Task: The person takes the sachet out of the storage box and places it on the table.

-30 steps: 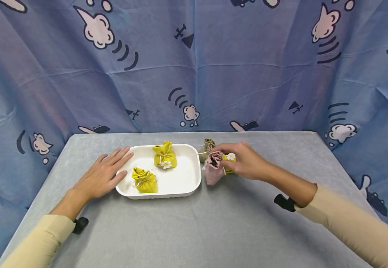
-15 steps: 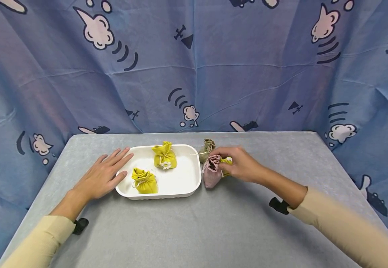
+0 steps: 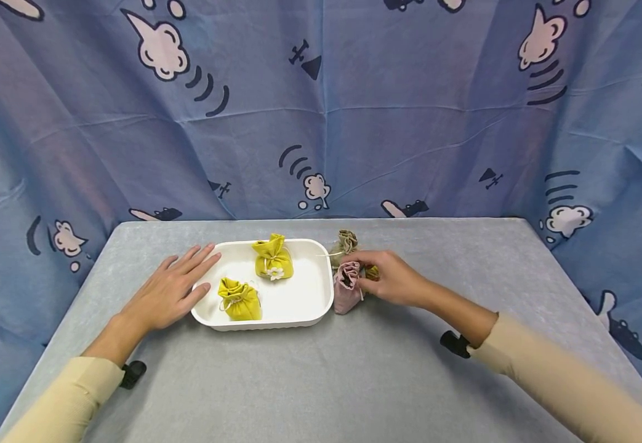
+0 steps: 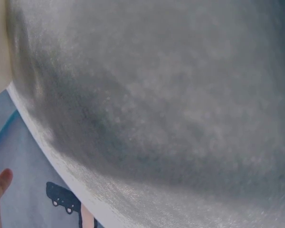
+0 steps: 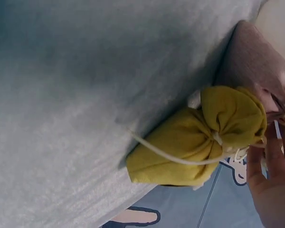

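Observation:
My right hand point(image 3: 389, 278) pinches the gathered neck of a pink drawstring pouch point(image 3: 346, 298), right beside the tray's right end. Behind that hand, partly hidden in the head view, is a yellow pouch point(image 5: 180, 142); the right wrist view shows its tied neck and pale cord. An olive-green pouch point(image 3: 346, 243) stands just beyond the pink one. On the left rim of a white tray point(image 3: 293, 307), the spread fingers of my left hand point(image 3: 167, 294) rest. Two yellow pouches sit in the tray, one at the back point(image 3: 274, 261) and one at the front left point(image 3: 240, 301).
A grey cloth covers the table point(image 3: 298, 387), and a blue patterned curtain point(image 3: 409, 123) hangs behind its far edge. The left wrist view shows mostly table cloth point(image 4: 180, 95) and a fingertip point(image 4: 4, 180).
My right hand has moved a little left and nearer, bringing the pink pouch closer to the tray's right end. The left hand and the tray have stayed put.

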The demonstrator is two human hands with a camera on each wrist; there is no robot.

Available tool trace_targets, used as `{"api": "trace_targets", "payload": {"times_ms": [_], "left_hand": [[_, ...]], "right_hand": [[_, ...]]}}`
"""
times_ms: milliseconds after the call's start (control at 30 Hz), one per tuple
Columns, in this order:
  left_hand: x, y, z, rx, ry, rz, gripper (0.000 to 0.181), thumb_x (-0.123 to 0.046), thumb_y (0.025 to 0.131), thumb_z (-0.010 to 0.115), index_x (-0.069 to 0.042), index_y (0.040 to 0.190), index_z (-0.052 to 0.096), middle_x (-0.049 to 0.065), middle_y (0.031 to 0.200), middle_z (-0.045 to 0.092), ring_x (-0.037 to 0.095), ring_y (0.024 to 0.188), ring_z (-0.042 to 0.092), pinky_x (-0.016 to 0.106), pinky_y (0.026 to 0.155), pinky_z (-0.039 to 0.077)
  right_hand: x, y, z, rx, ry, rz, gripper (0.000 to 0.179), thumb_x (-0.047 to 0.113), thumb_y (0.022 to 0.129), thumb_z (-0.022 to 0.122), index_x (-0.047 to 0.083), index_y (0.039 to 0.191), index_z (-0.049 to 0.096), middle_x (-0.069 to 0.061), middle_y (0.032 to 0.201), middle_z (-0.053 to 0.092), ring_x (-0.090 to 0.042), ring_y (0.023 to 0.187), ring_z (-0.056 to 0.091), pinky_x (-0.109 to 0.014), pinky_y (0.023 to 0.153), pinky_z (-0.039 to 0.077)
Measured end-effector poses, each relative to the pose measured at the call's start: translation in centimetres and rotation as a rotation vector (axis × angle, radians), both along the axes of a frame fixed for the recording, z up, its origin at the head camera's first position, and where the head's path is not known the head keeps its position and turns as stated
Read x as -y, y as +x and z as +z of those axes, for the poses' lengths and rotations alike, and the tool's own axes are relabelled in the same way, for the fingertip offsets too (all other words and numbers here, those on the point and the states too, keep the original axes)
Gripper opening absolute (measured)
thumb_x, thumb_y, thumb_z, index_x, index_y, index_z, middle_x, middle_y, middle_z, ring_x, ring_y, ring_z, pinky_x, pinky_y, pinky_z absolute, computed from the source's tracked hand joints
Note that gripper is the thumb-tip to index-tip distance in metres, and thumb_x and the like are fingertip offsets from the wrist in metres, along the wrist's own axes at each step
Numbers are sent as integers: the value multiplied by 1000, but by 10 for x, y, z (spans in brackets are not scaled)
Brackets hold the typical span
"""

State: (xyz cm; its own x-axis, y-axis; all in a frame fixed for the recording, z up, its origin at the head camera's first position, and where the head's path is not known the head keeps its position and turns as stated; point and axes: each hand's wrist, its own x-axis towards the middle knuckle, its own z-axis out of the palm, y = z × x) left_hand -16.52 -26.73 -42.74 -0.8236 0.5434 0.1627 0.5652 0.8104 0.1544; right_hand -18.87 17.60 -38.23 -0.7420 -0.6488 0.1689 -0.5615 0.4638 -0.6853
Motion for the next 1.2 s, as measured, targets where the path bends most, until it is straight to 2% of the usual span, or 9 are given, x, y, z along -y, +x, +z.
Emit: {"api": "trace_targets", "payload": {"times_ms": [200,400,667,833,1067,1200], "left_hand": [[0,-1,1,5,7,-3,60,-33,104,49,-16,158,31,6,164,25,38,146,29,65,107,27],[0,-2,3,13,6,1,60,-33,104,49,-17,158,30,5,164,24,38,146,28,65,108,26],[0,-2,2,12,0,0,60,-36,104,46,-17,158,30,5,164,24,38,146,28,65,107,26],[0,-1,2,18,5,-1,60,-36,104,46,-17,158,30,5,164,23,38,146,27,66,108,25],[-1,-1,2,17,-5,4,62,-33,103,50,-17,158,29,5,164,24,39,146,28,65,107,26],[-1,0,3,24,-5,7,62,-31,102,51,-16,158,30,5,164,24,39,146,28,65,108,25]], "right_hand": [[-4,-2,9,18,-16,4,44,-4,84,66,1,128,63,-10,121,69,-27,114,63,-53,99,47],[0,-4,15,19,-51,11,43,-4,84,58,-1,127,63,-15,120,69,-27,112,64,-53,94,49],[12,-4,22,42,-69,21,39,3,89,65,0,128,63,-17,121,68,-30,111,65,-47,92,51],[21,-4,27,63,-76,33,42,3,88,68,3,130,62,-14,124,67,-34,111,65,-51,93,51],[37,-4,36,46,-44,54,47,4,86,72,4,132,61,-9,126,66,-23,112,65,-45,88,55],[46,-3,40,36,-16,70,51,3,85,73,4,134,59,-10,129,64,-24,115,64,-46,88,55]]}}
